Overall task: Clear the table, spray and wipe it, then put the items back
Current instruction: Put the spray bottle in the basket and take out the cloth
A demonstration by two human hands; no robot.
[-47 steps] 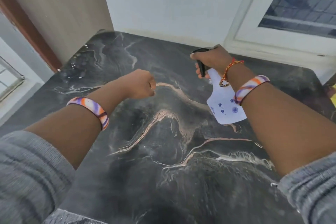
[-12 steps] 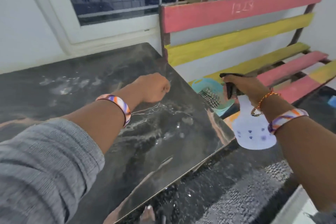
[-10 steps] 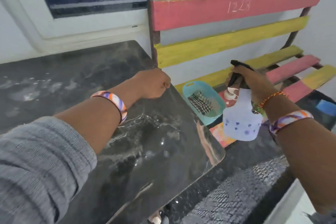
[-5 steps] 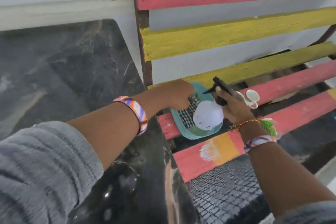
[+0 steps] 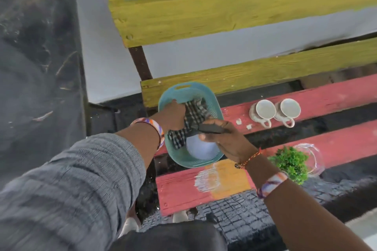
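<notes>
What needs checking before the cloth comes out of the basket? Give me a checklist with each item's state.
1. Left hand grips the checked cloth: ok, its fingers are on the cloth inside the teal basket.
2. Spray bottle set down in the basket: cannot tell, it sits low inside but its base is hidden.
3. Right hand off the bottle: not ok, it holds the black trigger head.
4. Cloth free of the bottle: cannot tell, one end lies beside the bottle.
5. Two cups and the plant out of the way: ok, they stand apart on the bench.
</notes>
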